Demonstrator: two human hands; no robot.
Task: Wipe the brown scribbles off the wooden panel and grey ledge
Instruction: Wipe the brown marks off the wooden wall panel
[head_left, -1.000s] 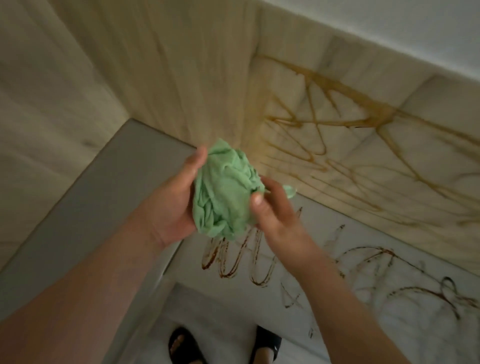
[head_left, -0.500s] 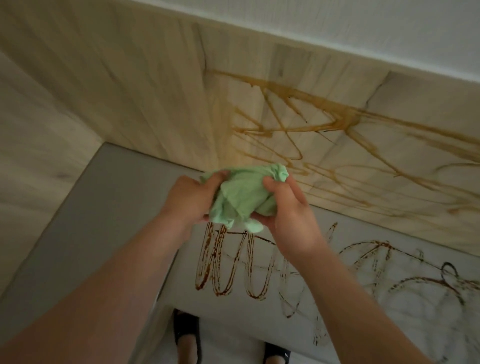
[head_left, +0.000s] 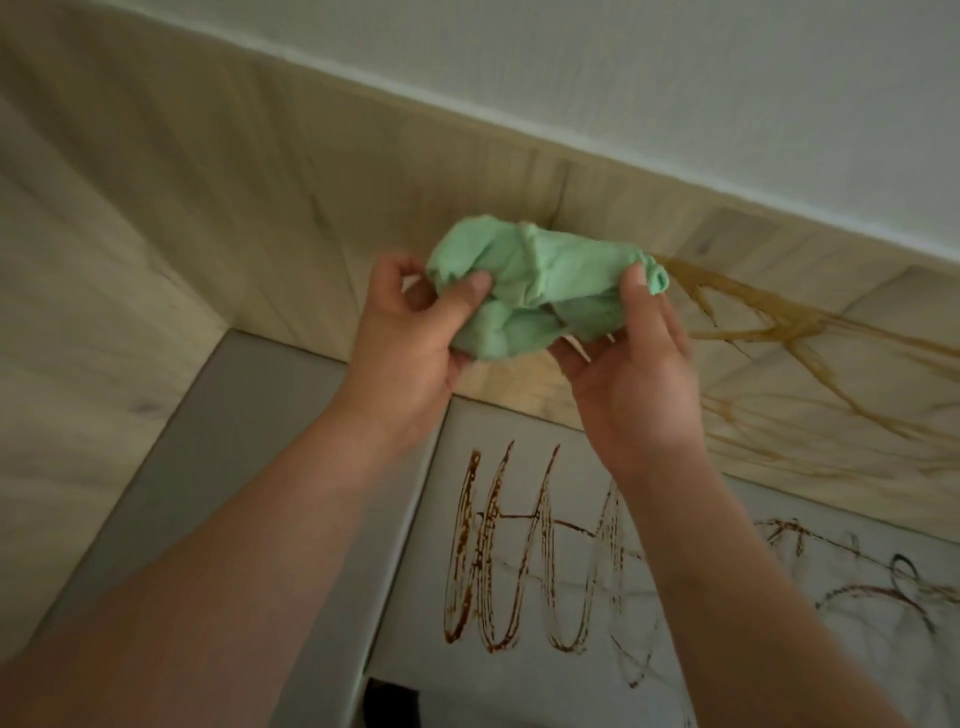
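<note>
Since half a second ago both hands have lifted the green cloth (head_left: 540, 293) from just above the grey ledge (head_left: 524, 431) to in front of the wooden panel (head_left: 260, 208), and have pulled it from a tight wad into a wider bundle. The left hand (head_left: 410, 338) pinches its left end between thumb and curled fingers; the right hand (head_left: 636, 384) lies half open beneath it, thumb pressed on the right end. That suggests the cloth is being readied, with no wiping begun: the brown scribbles (head_left: 519, 551) on the ledge look intact, as do the paler streaks (head_left: 789, 327) on the panel. The cloth and hands hide the panel behind them, and the marks run off the right edge.
</note>
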